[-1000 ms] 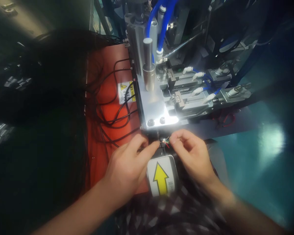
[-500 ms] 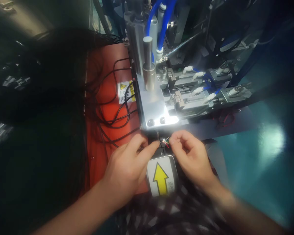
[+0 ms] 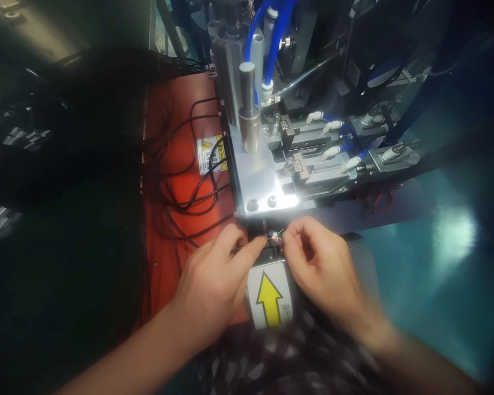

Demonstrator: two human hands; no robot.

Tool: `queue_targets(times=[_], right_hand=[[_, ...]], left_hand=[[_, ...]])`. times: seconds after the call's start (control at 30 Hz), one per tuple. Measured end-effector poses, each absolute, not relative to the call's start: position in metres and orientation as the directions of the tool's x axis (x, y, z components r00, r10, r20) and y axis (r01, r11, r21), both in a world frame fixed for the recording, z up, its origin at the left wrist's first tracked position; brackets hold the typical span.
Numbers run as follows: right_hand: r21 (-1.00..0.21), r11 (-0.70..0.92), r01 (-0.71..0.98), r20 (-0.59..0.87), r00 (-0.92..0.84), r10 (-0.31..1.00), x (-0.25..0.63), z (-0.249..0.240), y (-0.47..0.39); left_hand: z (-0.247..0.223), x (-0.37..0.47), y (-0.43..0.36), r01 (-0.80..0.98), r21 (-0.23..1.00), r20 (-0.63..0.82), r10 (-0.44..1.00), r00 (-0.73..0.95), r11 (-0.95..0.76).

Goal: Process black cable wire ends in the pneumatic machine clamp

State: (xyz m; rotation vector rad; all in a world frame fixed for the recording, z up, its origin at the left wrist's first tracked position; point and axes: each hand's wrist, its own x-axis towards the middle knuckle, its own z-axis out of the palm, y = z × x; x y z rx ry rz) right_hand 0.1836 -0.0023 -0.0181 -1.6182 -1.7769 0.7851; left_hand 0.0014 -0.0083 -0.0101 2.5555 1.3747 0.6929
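Note:
Between my hands, just below the metal block point(image 3: 255, 175), is a small bundle of thin coloured wires point(image 3: 278, 237), with red, white and green strands fanned out to the right. My left hand point(image 3: 214, 277) pinches the wires' cable end from the left, thumb and index finger together. From the right, my right hand point(image 3: 321, 260) has its thumb and index finger pressed together at the strand tips; its other fingers are curled. Below the wires lies a white plate with a yellow arrow point(image 3: 269, 299).
Black cables point(image 3: 195, 206) loop over the orange panel point(image 3: 181, 120) at the left, which bears a warning label point(image 3: 212, 155). Behind the block stand a metal post point(image 3: 248, 104) and blue air tubes point(image 3: 278, 46). Pneumatic cylinders point(image 3: 313, 142) with white fittings extend right.
My right hand has shifted slightly left and its fingers have curled in more around the strand tips. The strands look less spread. My left hand has hardly moved.

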Motion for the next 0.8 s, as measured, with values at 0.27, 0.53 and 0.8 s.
queue_targets(times=[0.27, 0.53, 0.8], right_hand=[[-0.856, -0.089, 0.509, -0.142, -0.066, 0.988, 0.185, -0.017, 0.000], [-0.932, -0.215, 0.292, -0.239, -0.047, 0.970, 0.187, -0.024, 0.001], [-0.948, -0.207, 0.240, -0.221, -0.033, 0.975, 0.186, -0.027, 0.000]], left_hand=[[-0.010, 0.001, -0.008, 0.747, 0.349, 0.333, 0.820, 0.466, -0.566], [-0.011, 0.001, -0.008, 0.737, 0.363, 0.338, 0.817, 0.467, -0.571], [-0.012, 0.000, -0.008, 0.725, 0.369, 0.347, 0.810, 0.473, -0.582]])
